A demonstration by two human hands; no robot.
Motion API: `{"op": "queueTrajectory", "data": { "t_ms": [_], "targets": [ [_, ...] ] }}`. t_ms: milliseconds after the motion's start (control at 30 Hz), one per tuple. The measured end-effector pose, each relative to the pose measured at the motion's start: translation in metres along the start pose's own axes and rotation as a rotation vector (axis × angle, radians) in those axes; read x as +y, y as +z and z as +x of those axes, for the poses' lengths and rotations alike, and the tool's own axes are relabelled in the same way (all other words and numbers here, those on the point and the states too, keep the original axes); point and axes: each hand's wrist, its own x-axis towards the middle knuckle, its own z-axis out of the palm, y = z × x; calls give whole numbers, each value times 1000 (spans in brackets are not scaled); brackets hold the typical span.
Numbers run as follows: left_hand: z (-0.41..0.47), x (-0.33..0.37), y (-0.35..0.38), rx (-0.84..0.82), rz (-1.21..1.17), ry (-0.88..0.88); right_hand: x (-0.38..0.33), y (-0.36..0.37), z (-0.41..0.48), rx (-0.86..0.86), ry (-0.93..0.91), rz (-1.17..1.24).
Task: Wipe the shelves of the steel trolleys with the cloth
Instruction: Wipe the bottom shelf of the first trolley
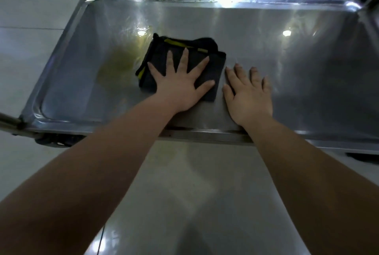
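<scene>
The folded dark cloth with yellow trim (162, 54) lies left of centre on the shiny steel trolley shelf (307, 60). It looks soft and light and should slide easily under a flat palm. The left hand (180, 90) presses it with fingers spread, and the right hand (250, 99) rests open on the steel just beside it.

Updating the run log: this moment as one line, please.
step: wipe shelf | left hand: flat on cloth, fingers spread | right hand: flat on shelf beside cloth | yellowish smear: left of cloth

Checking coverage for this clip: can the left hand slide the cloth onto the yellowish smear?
Probably yes: the left hand presses flat on the cloth, the yellowish smear lies beside it on the shelf, with nothing between.
</scene>
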Motion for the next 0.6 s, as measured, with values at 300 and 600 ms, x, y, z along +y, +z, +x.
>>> {"op": "queueTrajectory", "data": {
  "t_ms": [300,600],
  "targets": [
    [-95,-22,20,-55,-36,-30,-5,2,-5,-4,0,-52],
    [57,17,-14,-82,-77,-32,-2,4,-3,-10,3,-48]
  ]
}}
